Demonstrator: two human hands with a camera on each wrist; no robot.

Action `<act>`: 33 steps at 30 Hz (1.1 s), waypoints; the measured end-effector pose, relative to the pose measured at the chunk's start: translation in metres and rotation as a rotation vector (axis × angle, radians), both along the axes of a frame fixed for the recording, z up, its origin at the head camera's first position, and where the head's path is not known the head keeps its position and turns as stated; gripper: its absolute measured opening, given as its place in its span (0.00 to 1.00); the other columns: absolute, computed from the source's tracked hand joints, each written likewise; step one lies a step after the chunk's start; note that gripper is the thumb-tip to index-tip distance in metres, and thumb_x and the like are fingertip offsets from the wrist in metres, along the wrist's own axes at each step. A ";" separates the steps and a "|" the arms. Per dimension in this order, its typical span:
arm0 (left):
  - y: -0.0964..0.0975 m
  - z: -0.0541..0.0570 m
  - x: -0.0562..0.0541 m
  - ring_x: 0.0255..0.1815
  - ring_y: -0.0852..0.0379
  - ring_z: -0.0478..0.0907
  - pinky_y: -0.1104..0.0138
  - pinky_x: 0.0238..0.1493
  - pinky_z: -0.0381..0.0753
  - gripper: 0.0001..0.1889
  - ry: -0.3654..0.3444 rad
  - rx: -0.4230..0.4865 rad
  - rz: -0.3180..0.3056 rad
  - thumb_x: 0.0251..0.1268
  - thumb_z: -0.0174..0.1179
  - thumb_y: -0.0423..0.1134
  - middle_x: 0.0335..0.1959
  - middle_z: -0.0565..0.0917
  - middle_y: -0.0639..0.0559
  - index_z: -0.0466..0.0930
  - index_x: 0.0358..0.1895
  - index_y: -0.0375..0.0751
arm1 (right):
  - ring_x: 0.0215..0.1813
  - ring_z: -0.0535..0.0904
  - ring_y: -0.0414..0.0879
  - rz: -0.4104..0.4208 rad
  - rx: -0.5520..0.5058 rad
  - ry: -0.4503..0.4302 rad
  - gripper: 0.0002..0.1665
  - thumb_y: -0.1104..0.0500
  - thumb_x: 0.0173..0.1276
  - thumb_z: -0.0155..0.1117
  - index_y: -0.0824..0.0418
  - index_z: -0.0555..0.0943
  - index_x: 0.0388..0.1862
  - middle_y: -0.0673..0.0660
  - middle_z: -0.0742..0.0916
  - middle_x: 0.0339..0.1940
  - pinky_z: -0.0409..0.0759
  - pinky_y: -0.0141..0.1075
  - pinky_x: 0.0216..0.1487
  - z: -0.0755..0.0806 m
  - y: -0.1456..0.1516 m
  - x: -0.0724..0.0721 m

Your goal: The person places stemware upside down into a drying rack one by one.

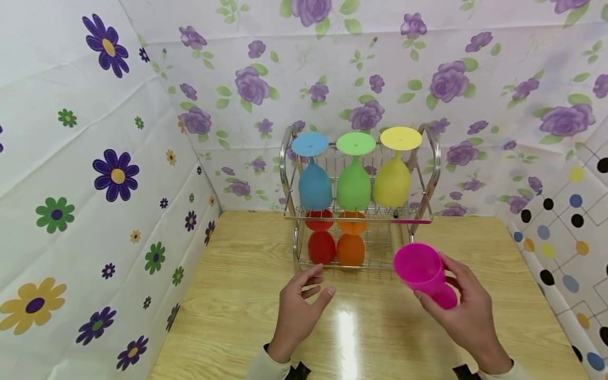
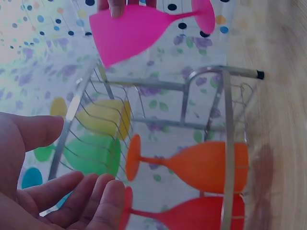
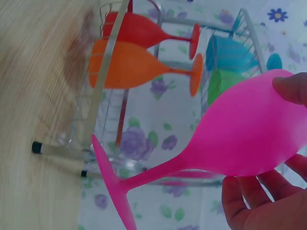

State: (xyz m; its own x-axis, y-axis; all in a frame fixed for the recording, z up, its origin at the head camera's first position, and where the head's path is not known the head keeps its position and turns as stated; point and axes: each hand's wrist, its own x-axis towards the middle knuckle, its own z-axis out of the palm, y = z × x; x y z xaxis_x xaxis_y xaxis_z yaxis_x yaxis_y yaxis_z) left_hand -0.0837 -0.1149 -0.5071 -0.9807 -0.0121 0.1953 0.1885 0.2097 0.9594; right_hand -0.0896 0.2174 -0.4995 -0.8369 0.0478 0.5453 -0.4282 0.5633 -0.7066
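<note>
My right hand grips a pink plastic goblet by its bowl, in front of the rack's right side. The goblet's open mouth faces up toward the head camera, and its stem and round foot show in the right wrist view. Nothing is in my left hand, its fingers loosely bent and thumb apart, in front of the lower tier. Red and orange goblets stand upside down on that tier. Above them, blue, green and yellow goblets are also inverted.
The two-tier metal wire rack stands at the back of the wooden table. Flowered cloth hangs behind it and on the left; dotted cloth lines the right. Lower-tier wires are bare right of the orange goblet.
</note>
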 end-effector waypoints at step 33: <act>0.047 0.024 0.022 0.71 0.55 0.76 0.70 0.61 0.85 0.46 0.021 -0.090 -0.310 0.61 0.78 0.54 0.74 0.74 0.58 0.65 0.81 0.60 | 0.68 0.77 0.53 0.334 0.554 0.272 0.42 0.30 0.79 0.47 0.53 0.75 0.78 0.56 0.82 0.70 0.54 0.21 0.82 0.024 -0.047 0.026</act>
State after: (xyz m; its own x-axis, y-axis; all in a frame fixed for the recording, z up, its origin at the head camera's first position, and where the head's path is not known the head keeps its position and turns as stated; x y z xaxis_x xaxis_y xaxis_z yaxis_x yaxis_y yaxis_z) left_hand -0.0621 -0.0681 -0.4826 -0.9309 0.3043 0.2021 0.2758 0.2228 0.9350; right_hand -0.0641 0.1703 -0.4759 -0.5887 -0.5336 0.6072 -0.7622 0.6166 -0.1971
